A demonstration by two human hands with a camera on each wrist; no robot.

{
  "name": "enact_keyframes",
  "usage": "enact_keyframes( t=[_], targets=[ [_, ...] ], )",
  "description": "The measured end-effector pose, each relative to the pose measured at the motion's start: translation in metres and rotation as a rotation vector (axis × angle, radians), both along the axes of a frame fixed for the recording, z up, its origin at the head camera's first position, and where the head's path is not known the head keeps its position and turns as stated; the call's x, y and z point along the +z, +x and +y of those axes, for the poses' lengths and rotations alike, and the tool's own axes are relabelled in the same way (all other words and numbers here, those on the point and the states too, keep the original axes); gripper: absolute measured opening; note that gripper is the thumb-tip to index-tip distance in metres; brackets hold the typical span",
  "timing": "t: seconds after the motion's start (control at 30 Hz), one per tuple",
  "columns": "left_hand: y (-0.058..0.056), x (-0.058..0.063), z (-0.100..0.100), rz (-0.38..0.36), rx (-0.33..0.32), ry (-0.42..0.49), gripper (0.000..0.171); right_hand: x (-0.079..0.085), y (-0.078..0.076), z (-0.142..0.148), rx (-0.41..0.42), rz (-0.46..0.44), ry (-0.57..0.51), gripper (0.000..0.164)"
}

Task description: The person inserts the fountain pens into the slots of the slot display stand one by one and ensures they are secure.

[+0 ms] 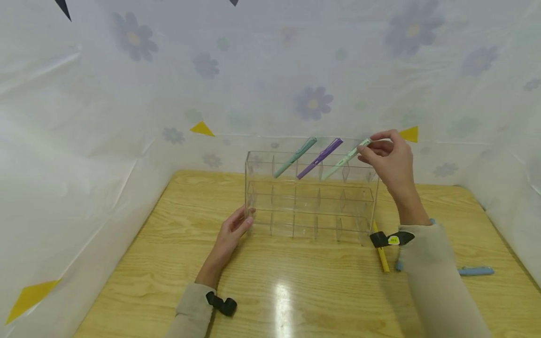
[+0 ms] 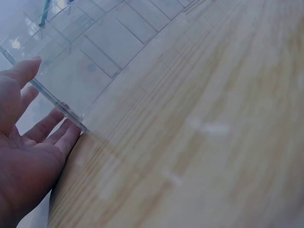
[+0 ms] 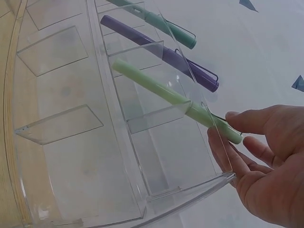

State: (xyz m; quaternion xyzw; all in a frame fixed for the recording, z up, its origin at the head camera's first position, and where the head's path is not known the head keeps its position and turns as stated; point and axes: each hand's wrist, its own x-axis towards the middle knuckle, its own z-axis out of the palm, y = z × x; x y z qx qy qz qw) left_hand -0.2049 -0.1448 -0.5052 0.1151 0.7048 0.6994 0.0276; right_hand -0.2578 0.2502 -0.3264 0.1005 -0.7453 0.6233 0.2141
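Observation:
A clear tiered pen rack (image 1: 310,213) with dividers stands upright on the table. My left hand (image 1: 231,232) holds its left side edge, thumb in front and fingers behind; the left wrist view shows these fingers (image 2: 45,126) at the panel's lower corner. My right hand (image 1: 393,162) is at the rack's top right, pinching the capped end of a light green pen (image 3: 161,92) between thumb and fingers. That pen slants across the top tier, its other end down in a compartment. Beside it a purple pen (image 1: 320,158) and a teal pen (image 1: 295,157) lean at the same slant.
On the table (image 1: 169,263), right of the rack, lies a yellow pen (image 1: 383,258), partly behind the right wrist's black strap. A blue pen (image 1: 476,271) lies farther right, and another blue piece (image 1: 398,265) shows beside the right sleeve. A flower-patterned sheet (image 1: 262,70) hangs behind.

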Motion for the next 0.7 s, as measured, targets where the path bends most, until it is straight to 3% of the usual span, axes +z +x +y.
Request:
enact_keyframes(
  t=[0.13, 0.4, 0.7],
  targets=[
    [0.000, -0.001, 0.000, -0.002, -0.007, 0.005, 0.053, 0.000, 0.006, 0.006, 0.048, 0.021, -0.127, 0.029],
    [-0.001, -0.001, 0.000, -0.003, -0.005, 0.006, 0.052, -0.005, 0.026, 0.023, 0.076, 0.065, -0.234, 0.025],
    [0.000, -0.004, -0.006, -0.012, 0.008, 0.004, 0.051, -0.031, 0.039, 0.038, 0.077, 0.030, -0.287, 0.024]
  ],
)
